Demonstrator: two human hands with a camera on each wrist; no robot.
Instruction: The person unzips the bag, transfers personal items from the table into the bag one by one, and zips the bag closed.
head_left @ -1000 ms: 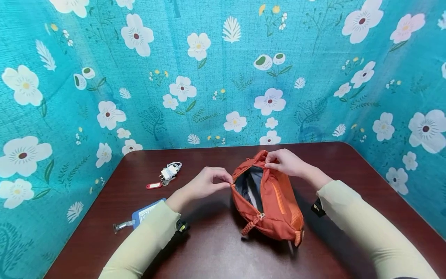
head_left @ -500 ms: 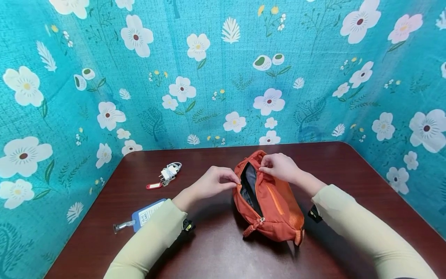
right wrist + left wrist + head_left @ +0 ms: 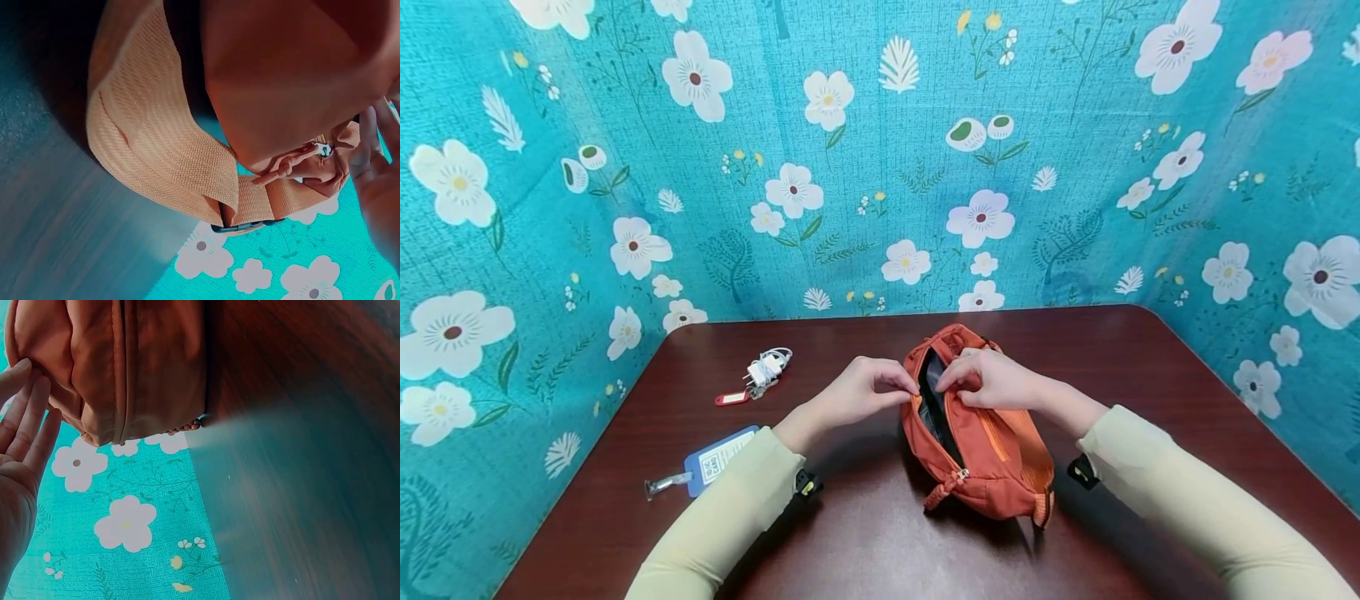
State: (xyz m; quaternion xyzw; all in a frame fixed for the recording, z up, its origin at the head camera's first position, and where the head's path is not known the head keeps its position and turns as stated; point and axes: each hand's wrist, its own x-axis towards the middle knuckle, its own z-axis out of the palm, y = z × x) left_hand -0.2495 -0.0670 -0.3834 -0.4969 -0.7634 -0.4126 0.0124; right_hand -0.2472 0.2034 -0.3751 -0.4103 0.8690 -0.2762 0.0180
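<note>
An orange waist bag point(image 3: 1000, 462) sits on the table with its top zipper undone, showing a dark grey lining point(image 3: 934, 404). My left hand point(image 3: 868, 390) pinches the left edge of the opening between thumb and fingertips. Across from it, my right hand point(image 3: 992, 379) has its index finger over the gap and its thumb at the right edge. A braided zipper pull point(image 3: 942, 493) hangs at the near end. In the right wrist view a wide webbing strap point(image 3: 162, 144) with a black buckle point(image 3: 247, 226) loops beside the bag. The bag's inside is mostly dark.
A white charger point(image 3: 766, 368) with its cable wrapped round lies at the back left, by keys and a red key tag point(image 3: 732, 399). Nearer, a blue badge holder point(image 3: 718, 458) with a clip lies partly behind my left sleeve. A floral cloth point(image 3: 865, 167) hangs behind the table.
The left edge of the opening has been drawn rightward, so the gap is narrower. My right hand has left the far part of the right edge and come nearer and leftward, over the gap.
</note>
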